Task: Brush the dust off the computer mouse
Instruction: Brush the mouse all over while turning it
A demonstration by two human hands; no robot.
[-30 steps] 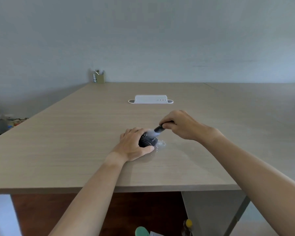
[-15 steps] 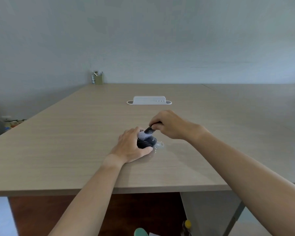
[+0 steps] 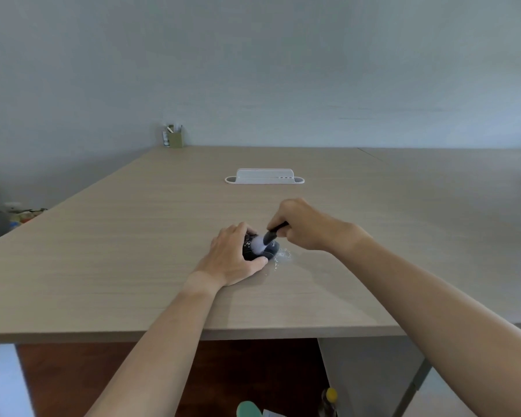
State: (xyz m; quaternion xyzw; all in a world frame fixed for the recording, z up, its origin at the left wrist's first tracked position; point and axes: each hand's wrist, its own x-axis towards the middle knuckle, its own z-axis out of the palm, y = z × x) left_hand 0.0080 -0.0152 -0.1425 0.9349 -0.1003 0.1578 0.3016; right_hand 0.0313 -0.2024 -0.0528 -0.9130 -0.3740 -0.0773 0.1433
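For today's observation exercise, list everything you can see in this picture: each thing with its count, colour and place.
table: one, light wood, fills the view
computer mouse: one, black, centre of table, under the left hand
brush: one, black handle, white bristles, on the mouse
dust: whitish specks, right of the mouse
tray: one, white, mid-table
pen holder: one, olive, far corner
left hand: grips the mouse
right hand: holds the brush

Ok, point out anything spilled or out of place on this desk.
White specks lie scattered on the desk just right of the mouse, likely dust swept off by the brush. Some still dot the mouse's top. Nothing else stands out.
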